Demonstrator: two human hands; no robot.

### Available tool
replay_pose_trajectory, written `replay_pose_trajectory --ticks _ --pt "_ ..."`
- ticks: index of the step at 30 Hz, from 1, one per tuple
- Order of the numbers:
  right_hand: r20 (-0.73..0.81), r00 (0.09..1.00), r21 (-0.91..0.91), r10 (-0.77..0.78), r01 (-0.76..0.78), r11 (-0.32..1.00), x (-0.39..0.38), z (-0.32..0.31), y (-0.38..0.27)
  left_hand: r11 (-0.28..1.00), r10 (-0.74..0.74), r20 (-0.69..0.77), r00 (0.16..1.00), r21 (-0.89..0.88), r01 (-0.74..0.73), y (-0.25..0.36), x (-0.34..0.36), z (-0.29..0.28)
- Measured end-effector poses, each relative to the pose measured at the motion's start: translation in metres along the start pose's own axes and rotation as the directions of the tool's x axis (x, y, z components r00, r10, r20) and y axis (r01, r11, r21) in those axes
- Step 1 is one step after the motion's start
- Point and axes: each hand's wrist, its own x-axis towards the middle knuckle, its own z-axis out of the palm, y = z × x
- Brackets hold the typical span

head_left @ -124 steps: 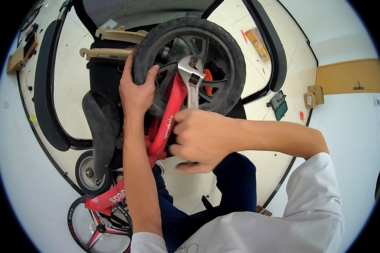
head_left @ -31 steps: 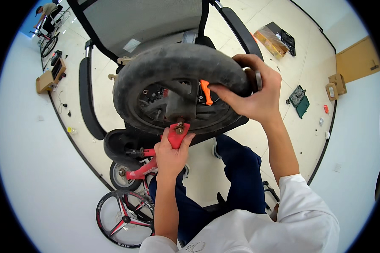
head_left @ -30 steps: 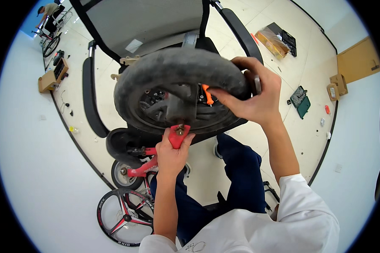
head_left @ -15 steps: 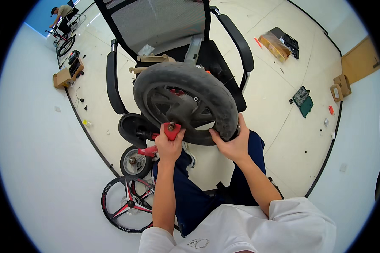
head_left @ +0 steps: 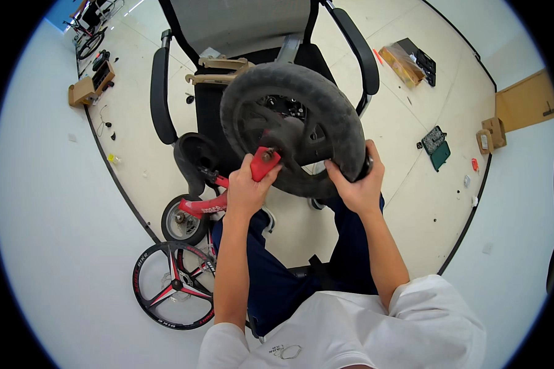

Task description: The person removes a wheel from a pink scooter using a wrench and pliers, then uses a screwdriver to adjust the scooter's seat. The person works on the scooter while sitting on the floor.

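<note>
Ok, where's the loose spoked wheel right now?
In the head view, the spoked wheel lies flat on the floor at lower left, beside the left forearm.

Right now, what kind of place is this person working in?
Probably an indoor workroom used for assembling small bikes: a pale floor with a loose spoked wheel, an office chair, and cardboard boxes lying about.

Bright even indoor light – soft shadows, sharp centre – fisheye bends edges, black corners.
</note>
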Motion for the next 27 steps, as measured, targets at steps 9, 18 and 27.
replay_pose_trajectory --ticks 9,18,27 --pt "0.042 0.994 0.163 0.1 -0.106 0.981 0.002 0.017 0.026 0.992 -0.054 0.01 0.998 -0.109 0.055 -0.005 0.008 0.0" --pt "0.219 0.976 0.105 -0.015 -0.009 0.994 0.039 0.021 0.047 0.984 -0.044 0.062 0.997 -0.167 0.054 -0.029 -0.006 -0.013" --pt "0.188 0.979 0.186 -0.082 0.046 0.981 0.044 0.032 0.086 0.866 -0.088 0.032 0.996 -0.492 0.092 -0.04 -0.017 0.002"
